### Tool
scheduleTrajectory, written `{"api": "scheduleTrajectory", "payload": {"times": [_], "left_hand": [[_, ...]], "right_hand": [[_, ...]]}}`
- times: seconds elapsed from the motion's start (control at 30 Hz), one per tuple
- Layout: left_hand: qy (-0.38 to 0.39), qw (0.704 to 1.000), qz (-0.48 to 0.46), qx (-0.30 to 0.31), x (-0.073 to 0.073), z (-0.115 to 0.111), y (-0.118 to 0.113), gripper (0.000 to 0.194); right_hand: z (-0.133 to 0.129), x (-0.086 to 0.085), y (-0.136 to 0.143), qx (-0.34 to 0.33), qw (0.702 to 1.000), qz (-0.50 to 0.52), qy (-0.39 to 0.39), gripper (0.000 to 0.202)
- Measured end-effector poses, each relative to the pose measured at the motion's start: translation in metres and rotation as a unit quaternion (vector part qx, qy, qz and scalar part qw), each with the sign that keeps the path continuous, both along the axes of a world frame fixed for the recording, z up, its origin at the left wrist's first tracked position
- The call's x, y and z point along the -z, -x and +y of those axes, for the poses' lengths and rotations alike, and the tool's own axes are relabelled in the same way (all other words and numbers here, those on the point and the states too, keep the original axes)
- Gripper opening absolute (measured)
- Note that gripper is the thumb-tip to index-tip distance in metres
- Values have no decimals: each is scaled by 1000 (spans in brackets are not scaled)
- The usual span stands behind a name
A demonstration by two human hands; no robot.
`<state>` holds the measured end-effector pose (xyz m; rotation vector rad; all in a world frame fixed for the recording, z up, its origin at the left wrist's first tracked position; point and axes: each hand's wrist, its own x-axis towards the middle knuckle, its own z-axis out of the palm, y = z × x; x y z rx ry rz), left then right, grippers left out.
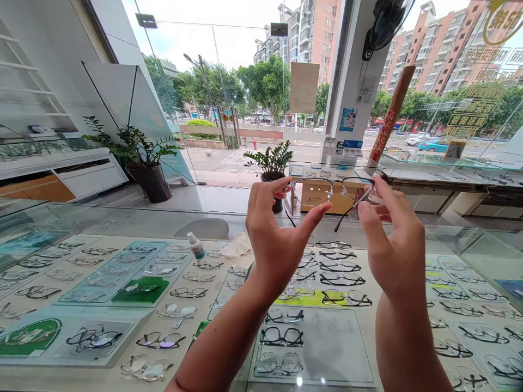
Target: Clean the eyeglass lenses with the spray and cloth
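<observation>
A pair of thin-rimmed eyeglasses (332, 190) is held up in front of me above the glass counter, with its temples unfolded and hanging downward. My left hand (278, 234) grips one side of the frame, its thumb near the lower rim of that lens. My right hand (394, 234) pinches the opposite end by the hinge and temple between thumb and fingers. Below the hands, several rows of eyeglasses (281, 336) lie in the display case. A small white spray bottle (196, 246) stands left of my left hand, beside a pale cloth (237, 247).
The glass-topped display case (163, 220) spans the front. Beyond it are a potted plant (151, 182) at left, another plant (272, 163) near the centre, more display counters (433, 185) at right, and large windows facing a street. A black fan (388, 24) hangs upper right.
</observation>
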<state>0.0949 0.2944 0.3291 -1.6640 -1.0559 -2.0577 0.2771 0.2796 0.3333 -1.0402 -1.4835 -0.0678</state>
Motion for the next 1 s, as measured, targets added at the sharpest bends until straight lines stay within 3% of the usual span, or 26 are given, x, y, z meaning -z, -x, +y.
{"api": "scheduleTrajectory", "payload": {"times": [0.23,0.4,0.5,1.0], "left_hand": [[4,1000,-10,26,0,4,2,59],[78,983,-38,160,6,24,8,63],[124,965,-74,220,11,36,9,64],[207,930,-150,263,10,33,-1,71]], "right_hand": [[4,4,1,-1,1000,-6,-11,55],[8,6,9,28,994,10,-108,59],[8,7,14,40,991,5,-129,58],[6,7,20,39,989,-21,-142,63]]}}
